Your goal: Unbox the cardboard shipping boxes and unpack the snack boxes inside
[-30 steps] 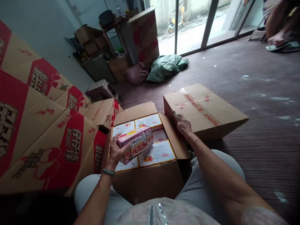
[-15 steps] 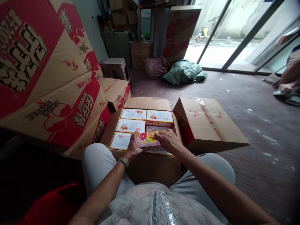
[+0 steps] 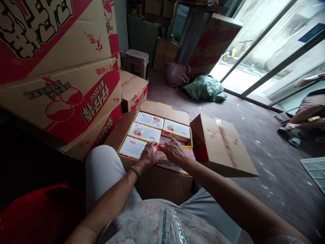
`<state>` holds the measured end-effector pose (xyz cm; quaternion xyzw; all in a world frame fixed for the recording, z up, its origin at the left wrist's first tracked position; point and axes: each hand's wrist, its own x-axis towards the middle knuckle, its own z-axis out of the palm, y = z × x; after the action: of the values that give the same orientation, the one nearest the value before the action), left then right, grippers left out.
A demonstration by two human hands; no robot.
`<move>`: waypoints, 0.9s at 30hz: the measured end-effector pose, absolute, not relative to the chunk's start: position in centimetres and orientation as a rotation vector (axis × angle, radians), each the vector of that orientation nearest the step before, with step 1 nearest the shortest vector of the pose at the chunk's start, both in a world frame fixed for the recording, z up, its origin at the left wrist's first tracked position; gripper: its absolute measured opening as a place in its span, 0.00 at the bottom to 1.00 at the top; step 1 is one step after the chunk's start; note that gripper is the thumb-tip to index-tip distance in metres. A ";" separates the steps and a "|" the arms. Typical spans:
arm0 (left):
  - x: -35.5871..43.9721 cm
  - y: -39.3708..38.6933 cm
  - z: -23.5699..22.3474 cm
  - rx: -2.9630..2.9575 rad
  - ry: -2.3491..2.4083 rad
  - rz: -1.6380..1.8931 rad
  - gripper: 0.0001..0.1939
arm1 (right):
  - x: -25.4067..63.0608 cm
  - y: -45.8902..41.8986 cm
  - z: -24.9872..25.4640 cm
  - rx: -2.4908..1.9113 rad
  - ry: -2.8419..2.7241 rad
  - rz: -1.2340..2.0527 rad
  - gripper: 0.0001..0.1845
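Observation:
Between my knees stands an open cardboard carton (image 3: 162, 184), packed with several white-topped boxes (image 3: 132, 146) printed with grapefruit pictures. A pink and yellow grapefruit-print box (image 3: 159, 155) lies on its side over the carton's right column. My left hand (image 3: 147, 156), with a green bead bracelet at the wrist, grips its left end. My right hand (image 3: 175, 151) is closed over its upper edge, fingers bent near the middle of the printed face. These fingers cover much of the print. Behind the box, a lower level shows between it and the far right box.
Large printed cartons (image 3: 83, 95) are stacked at left. A taped carton (image 3: 223, 142) sits close on the right. Farther off are a plastic stool (image 3: 137, 61), green sack (image 3: 205, 87) and maroon sack (image 3: 179, 74). Another person's legs (image 3: 308, 112) show at the far right.
The view has turned and tilted. Both hands stay on the grapefruit-print box; my right hand has shifted toward its left end, leaving more of the right end showing.

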<state>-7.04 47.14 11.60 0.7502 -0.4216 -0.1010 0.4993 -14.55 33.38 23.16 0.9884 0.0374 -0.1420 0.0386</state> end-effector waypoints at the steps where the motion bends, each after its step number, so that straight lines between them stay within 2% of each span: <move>1: -7.0 47.1 11.7 1.820 -1.011 -0.253 0.36 | -14.5 33.2 23.0 3.026 0.120 -0.441 0.15; 8: -7.1 47.2 12.6 1.819 -1.039 -0.373 0.37 | -15.7 31.8 22.2 3.000 0.189 -0.399 0.14; 12: -7.3 46.9 12.3 1.811 -1.084 -0.357 0.35 | -18.5 28.1 21.5 3.018 0.135 -0.354 0.14; 18: -6.9 46.8 11.8 1.806 -1.052 -0.348 0.36 | -27.5 18.8 23.5 2.944 -0.415 -0.596 0.10; 21: -6.6 46.6 12.0 1.806 -1.050 -0.391 0.36 | -30.5 17.1 24.9 2.859 -0.705 -0.531 0.13; 24: -6.8 46.1 12.2 1.804 -1.071 -0.400 0.35 | -29.3 19.3 24.6 2.909 -0.891 -0.396 0.12; 25: -6.9 46.0 12.3 1.803 -1.066 -0.400 0.35 | -28.1 20.6 24.1 2.994 -0.879 -0.373 0.13; 27: -7.1 45.8 12.3 1.795 -1.049 -0.428 0.36 | -25.3 23.2 22.7 3.185 -0.726 -0.423 0.33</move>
<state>-7.08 45.84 12.32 0.7382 -0.4316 -0.1758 0.4877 -25.31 23.23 22.72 0.9641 -0.2198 -0.1279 -0.0759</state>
